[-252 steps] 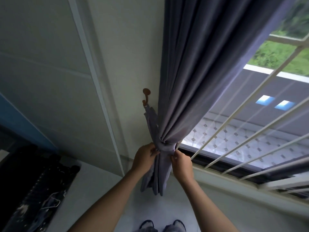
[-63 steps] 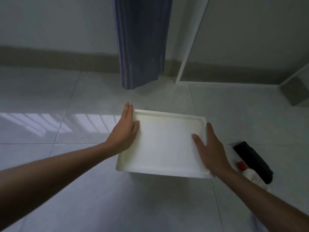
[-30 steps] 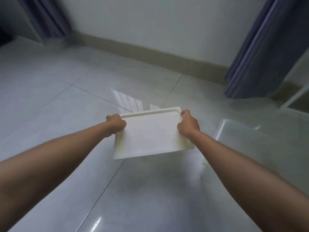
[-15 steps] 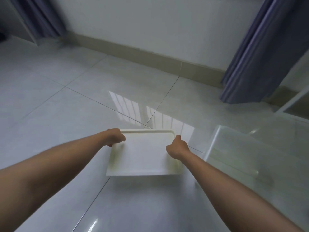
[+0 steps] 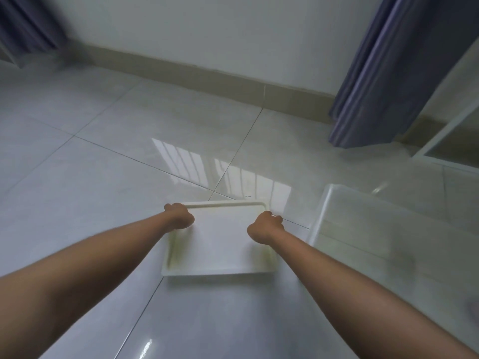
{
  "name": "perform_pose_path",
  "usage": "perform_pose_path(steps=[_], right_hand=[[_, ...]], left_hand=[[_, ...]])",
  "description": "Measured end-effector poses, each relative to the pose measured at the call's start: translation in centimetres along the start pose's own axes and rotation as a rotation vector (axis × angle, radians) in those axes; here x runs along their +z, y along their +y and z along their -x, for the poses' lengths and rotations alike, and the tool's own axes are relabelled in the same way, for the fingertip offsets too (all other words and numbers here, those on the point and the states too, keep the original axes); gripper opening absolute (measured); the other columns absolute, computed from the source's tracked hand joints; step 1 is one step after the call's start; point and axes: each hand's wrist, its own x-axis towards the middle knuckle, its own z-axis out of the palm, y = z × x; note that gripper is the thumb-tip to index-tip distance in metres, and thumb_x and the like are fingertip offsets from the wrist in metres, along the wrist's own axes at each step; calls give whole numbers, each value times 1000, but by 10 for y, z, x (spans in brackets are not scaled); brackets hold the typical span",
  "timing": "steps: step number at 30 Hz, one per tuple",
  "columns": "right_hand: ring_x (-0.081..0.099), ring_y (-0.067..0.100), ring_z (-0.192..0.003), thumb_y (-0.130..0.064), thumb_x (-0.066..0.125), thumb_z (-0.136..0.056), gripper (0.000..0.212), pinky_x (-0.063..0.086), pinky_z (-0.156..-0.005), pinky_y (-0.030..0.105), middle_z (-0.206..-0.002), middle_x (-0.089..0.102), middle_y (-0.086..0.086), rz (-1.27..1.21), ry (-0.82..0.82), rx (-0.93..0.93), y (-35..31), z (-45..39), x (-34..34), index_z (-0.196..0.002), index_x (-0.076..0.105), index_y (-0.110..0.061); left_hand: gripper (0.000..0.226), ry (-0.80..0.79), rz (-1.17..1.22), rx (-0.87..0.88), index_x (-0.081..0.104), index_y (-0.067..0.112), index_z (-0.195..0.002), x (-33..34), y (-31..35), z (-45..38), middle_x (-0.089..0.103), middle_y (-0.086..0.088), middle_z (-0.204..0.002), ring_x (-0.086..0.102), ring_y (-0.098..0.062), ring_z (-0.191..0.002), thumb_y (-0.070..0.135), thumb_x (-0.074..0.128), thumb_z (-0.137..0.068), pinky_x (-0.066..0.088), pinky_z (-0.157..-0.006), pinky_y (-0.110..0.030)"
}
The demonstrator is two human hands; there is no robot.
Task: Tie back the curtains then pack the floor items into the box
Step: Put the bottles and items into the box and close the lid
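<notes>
Glossy tiled floor [image 5: 103,193], matt white plastic lid [image 5: 223,244], translucent plastic box [image 5: 363,229], cloth curtain [image 5: 383,86].

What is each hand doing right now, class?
Left hand: closed, gripping the white lid by its left edge.
Right hand: closed, gripping the lid's right edge.

Glossy pale floor tiles [image 5: 108,182], white wall [image 5: 207,29], perhaps beige skirting [image 5: 233,81].

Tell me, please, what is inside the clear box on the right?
Through the clear box only pale floor tile shows; nothing plainly lies inside it. Its near end is blurred and runs out of frame, so that part cannot be judged.
</notes>
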Motion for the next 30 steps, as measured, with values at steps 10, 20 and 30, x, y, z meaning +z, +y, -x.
perform_pose_path(steps=[10,20,30], right_hand=[[35,29,-135,-19,50,-91,52,34,-105,30,-148,30,21,0,108,-346,21,63,-60,-141,39,-9],[58,32,-100,-15,58,-83,19,44,-82,31,-109,58,13,-50,906,-47,274,155,-193,-101,64,-14],[58,25,-93,-13,53,-88,13,48,-78,32,-105,62,12,-199,881,336,475,183,-151,-93,64,-9]], left_hand=[[77,267,-130,307,-1,15,-153,-20,50,8,1,-15,-159,30,-40,-136,36,47,-96,29,-109,-52],[70,544,81,1125,17,15,-152,-33,297,178,14,-18,-158,30,-42,-137,30,53,-93,29,-109,-52],[62,504,-638,1546,8,21,-152,83,417,335,-10,-10,-160,1,-30,-147,38,36,-100,0,-117,-57]])
